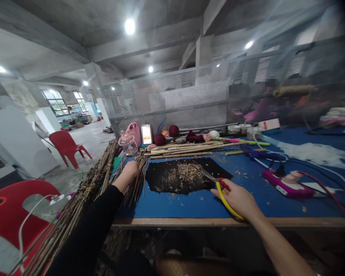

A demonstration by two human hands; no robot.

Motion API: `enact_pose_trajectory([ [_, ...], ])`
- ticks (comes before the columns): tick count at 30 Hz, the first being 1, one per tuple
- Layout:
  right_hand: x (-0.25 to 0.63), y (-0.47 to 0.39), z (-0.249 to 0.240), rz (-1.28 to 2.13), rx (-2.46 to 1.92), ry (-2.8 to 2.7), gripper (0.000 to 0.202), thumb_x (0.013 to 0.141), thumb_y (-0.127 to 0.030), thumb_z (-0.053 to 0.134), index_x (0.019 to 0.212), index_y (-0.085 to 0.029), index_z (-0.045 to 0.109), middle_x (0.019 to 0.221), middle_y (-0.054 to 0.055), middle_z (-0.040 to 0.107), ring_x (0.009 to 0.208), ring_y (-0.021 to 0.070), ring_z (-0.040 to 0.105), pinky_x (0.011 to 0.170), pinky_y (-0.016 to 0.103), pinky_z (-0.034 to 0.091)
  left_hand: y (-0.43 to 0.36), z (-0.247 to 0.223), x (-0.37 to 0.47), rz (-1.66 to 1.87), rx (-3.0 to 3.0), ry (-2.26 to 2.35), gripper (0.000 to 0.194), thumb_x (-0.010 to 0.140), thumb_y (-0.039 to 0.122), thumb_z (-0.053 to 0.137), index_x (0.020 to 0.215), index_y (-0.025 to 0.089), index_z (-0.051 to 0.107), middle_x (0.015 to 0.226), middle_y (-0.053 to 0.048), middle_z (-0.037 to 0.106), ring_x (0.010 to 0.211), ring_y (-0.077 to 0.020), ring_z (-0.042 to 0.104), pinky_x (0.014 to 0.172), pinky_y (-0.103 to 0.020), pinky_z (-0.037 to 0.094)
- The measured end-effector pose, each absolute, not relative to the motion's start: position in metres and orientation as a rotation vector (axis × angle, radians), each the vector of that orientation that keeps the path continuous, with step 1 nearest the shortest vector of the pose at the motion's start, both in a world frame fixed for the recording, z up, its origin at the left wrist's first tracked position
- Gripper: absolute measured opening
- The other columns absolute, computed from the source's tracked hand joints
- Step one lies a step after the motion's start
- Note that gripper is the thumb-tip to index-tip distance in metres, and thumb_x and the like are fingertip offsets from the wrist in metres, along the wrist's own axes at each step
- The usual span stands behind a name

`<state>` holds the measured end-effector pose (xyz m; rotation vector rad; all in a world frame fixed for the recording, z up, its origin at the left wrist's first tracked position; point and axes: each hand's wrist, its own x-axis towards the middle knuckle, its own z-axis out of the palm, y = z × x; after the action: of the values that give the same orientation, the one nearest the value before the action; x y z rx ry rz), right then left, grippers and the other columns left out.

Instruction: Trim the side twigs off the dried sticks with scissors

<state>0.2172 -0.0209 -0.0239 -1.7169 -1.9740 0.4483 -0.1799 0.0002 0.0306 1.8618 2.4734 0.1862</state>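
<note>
My right hand (238, 197) is closed around scissors (224, 199) with yellow and red handles. Their blades point left and away, over a black cloth (161, 180) on the blue table. A heap of short cut plant pieces (186, 172) lies on this cloth. My left hand (131, 169) is closed at the upper end of a bundle of thin brown stems (134, 188), left of the cloth; whether it grips any stems is hidden.
Long stems (89, 188) lean along the table's left side. Behind the cloth lie peeled sticks (184, 147), dark red yarn balls (174, 130) and a pink cup (129, 143). A purple power strip (287, 186) with cables sits right. Red chairs (66, 143) stand left.
</note>
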Motion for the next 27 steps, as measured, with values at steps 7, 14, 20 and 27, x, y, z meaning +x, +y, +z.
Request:
enact_pose_trajectory([
  [7,0.217,-0.021,-0.024,0.437,-1.685,-1.987,0.037,0.066,-0.055,0.051,0.090,-0.027,0.055,0.082,0.001,0.067,0.077,0.0220,0.063,0.052,0.024,0.040,-0.008,0.040,-0.208,0.106,1.944,2.484,0.020,0.061,0.030,0.059,0.070,0.015,0.066,0.077,-0.012,0.066,0.075,-0.0224,0.060,0.067,-0.026,0.043],
  [14,0.217,-0.023,-0.022,0.437,-1.717,-1.975,0.039,0.065,-0.057,0.051,0.089,-0.027,0.055,0.082,0.001,0.067,0.077,0.0218,0.063,0.053,0.024,0.040,-0.006,0.033,-0.190,0.190,2.100,2.330,0.025,0.070,0.028,0.049,0.086,0.019,0.066,0.090,-0.007,0.066,0.085,-0.0192,0.058,0.072,-0.023,0.040],
  [20,0.215,-0.027,-0.017,0.464,-1.713,-1.959,0.041,0.066,-0.058,0.051,0.093,-0.027,0.054,0.085,0.002,0.067,0.082,0.0214,0.063,0.057,0.024,0.042,-0.003,0.022,-0.190,0.141,2.068,2.140,0.018,0.052,0.023,0.068,0.070,0.021,0.068,0.071,-0.002,0.067,0.077,-0.0190,0.059,0.069,-0.021,0.041],
  [27,0.215,-0.026,-0.020,0.488,-1.699,-1.958,0.040,0.066,-0.058,0.051,0.092,-0.027,0.053,0.084,0.000,0.067,0.082,0.0206,0.063,0.057,0.024,0.042,-0.006,0.019,-0.201,0.331,1.733,2.115,0.012,0.069,0.025,0.055,0.065,0.015,0.061,0.062,-0.004,0.063,0.064,-0.0152,0.060,0.057,-0.020,0.043],
])
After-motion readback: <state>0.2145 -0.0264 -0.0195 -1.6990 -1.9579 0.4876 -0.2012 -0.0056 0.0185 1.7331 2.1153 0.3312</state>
